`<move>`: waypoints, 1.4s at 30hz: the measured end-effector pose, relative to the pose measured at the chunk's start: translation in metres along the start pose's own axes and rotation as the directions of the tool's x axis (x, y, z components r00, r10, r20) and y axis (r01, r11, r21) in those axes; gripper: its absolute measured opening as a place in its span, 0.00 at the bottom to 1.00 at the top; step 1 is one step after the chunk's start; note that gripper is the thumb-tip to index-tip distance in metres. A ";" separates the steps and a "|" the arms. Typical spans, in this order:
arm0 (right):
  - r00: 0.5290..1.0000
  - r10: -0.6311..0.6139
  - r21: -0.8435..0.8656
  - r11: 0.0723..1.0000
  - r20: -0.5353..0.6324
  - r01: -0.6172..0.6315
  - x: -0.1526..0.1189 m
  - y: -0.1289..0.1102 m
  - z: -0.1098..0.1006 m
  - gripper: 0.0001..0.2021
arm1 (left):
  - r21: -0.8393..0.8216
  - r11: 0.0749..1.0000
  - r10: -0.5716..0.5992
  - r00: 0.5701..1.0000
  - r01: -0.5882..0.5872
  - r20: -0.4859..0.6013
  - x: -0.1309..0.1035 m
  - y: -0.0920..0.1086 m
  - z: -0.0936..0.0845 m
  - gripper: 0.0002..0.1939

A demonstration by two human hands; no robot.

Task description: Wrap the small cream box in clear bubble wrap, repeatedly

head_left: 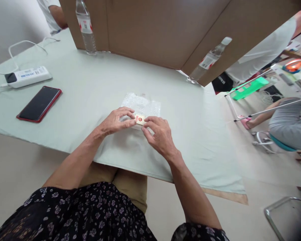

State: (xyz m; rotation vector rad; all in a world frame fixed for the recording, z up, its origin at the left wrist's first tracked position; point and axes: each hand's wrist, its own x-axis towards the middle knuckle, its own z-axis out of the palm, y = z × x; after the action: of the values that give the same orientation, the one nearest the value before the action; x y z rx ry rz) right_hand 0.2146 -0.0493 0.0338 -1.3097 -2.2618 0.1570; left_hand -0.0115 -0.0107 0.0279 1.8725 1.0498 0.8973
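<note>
Between my two hands is a small cream-coloured box (139, 119) with red print and a round red mark on top. My left hand (116, 121) pinches its left end between thumb and fingers. On the right end, the fingertips of my right hand (158, 131) close on it, thumb below. Just beyond and partly beneath the box lies a sheet of clear bubble wrap (137, 101), spread on the pale green tablecloth (97, 83). My hands hide part of the bubble wrap's near side.
A phone in a red case (39, 103) and a white power strip (30, 76) with cables lie left. Water bottles (86, 30) (209, 62) stand before a cardboard screen (150, 30). Other people (288, 120) are beyond the table, some seated right near a metal-framed table.
</note>
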 end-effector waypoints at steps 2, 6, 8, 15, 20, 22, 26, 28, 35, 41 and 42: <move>0.999 0.043 0.099 0.994 -0.019 -0.041 0.014 0.008 0.004 0.06 | 0.042 0.999 0.005 1.000 -0.006 0.008 0.001 -0.002 0.003 0.21; 0.986 0.162 0.397 0.909 -0.048 -0.130 0.028 0.026 0.022 0.07 | 0.069 0.997 -0.029 0.992 0.037 -0.124 0.003 -0.007 0.017 0.13; 0.974 0.228 0.518 0.835 -0.015 -0.187 0.029 0.031 0.031 0.08 | 0.035 0.997 -0.060 0.984 0.067 -0.168 0.005 -0.007 0.024 0.12; 0.944 0.324 0.629 0.747 -0.065 -0.214 0.020 0.022 0.044 0.08 | -0.106 0.984 -0.158 0.972 0.141 -0.172 0.009 -0.007 0.032 0.15; 0.938 0.323 0.595 0.781 -0.126 -0.189 0.014 0.015 0.042 0.08 | -0.167 0.979 -0.148 0.974 0.119 -0.171 0.008 -0.008 0.035 0.14; 0.936 0.326 0.586 0.788 -0.132 -0.191 0.012 0.014 0.041 0.07 | -0.171 0.978 -0.144 0.977 0.117 -0.158 0.008 -0.008 0.036 0.14; 0.931 0.336 0.590 0.785 -0.144 -0.191 0.012 0.014 0.041 0.06 | -0.173 0.977 -0.150 0.978 0.124 -0.145 0.009 -0.007 0.035 0.14; 0.930 0.343 0.594 0.778 -0.131 -0.204 0.013 0.015 0.041 0.06 | -0.174 0.977 -0.149 0.978 0.123 -0.145 0.009 -0.007 0.035 0.13; 0.917 0.399 0.612 0.729 -0.016 -0.307 0.013 0.020 0.035 0.08 | -0.169 0.975 -0.159 0.984 0.144 -0.083 0.009 -0.009 0.033 0.12; 0.914 0.402 0.624 0.701 0.054 -0.345 0.013 0.021 0.034 0.09 | -0.155 0.976 -0.161 0.986 0.151 -0.050 0.008 -0.009 0.032 0.11; 0.913 0.402 0.622 0.699 0.067 -0.353 0.013 0.021 0.034 0.09 | -0.153 0.976 -0.162 0.986 0.152 -0.050 0.008 -0.009 0.032 0.11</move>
State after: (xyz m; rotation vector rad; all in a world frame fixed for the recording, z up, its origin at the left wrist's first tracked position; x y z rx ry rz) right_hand 0.2095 -0.0223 0.0025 -1.3378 -1.6082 0.9126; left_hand 0.0158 -0.0099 0.0080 1.6241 1.1205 0.9197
